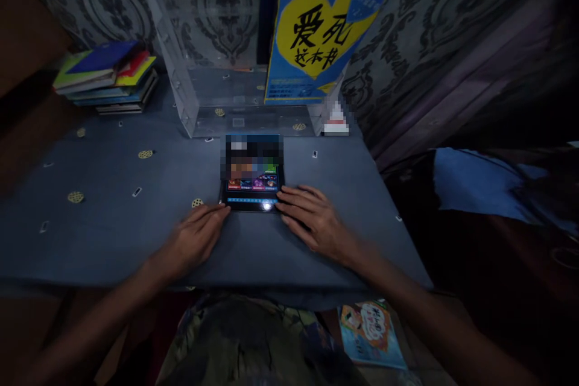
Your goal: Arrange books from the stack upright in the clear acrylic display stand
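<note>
As both hands lie flat, book (253, 172) touching fingers (289, 200), between them

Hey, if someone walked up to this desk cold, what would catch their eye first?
Probably the big blue book with a yellow heart on its cover, standing upright in the clear acrylic stand at the back of the table. Next, the lit tablet lying flat mid-table, with the left hand and right hand resting at its near corners. A stack of colourful books sits at the far left.
</note>
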`<state>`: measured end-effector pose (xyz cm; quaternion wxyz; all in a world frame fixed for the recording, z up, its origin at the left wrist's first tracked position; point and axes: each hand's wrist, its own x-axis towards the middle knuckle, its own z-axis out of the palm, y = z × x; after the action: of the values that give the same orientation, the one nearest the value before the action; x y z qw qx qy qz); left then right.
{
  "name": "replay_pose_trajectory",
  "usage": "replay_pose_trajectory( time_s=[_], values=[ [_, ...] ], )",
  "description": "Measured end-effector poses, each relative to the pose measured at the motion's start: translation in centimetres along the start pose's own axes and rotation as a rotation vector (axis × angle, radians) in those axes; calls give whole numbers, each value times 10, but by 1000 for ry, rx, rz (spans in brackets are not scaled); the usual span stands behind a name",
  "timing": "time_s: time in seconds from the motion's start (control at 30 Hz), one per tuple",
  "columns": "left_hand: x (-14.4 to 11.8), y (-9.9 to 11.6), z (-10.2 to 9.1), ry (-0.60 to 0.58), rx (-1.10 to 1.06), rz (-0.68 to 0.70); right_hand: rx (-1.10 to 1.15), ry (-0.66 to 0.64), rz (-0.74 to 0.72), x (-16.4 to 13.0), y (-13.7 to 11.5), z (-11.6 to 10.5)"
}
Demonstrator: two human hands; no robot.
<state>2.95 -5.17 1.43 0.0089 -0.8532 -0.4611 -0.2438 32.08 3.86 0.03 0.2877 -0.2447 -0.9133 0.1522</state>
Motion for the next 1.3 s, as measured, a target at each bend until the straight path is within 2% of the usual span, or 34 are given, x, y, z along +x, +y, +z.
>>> replay_pose_trajectory(
  time_s=[0.1, 0.2, 0.33, 0.6, 0.97, 1.2, 1.3],
  values=[
    [-6, 0, 1, 44, -25, -33, 11, -26, -36, 13, -29, 15],
    [-8, 0, 2, 56, -18, -34, 60, -148, -59, 33, -61, 34],
    [-7, -1, 2, 62, -10, -44, 76, -260, -42, 47, -78, 46],
    [-4, 0, 3, 107, 9, -65, 32, -261, 14, 22, -68, 34],
    [-5, 0, 3, 96, 45, -85, -13, -106, 138, -23, -48, 6],
    [-4, -1, 5, 78, 9, -104, -44, -81, 129, -26, -42, 1],
    [-3, -4, 7, 36, -6, -129, -50, -74, 122, -23, -41, 0]
  ],
)
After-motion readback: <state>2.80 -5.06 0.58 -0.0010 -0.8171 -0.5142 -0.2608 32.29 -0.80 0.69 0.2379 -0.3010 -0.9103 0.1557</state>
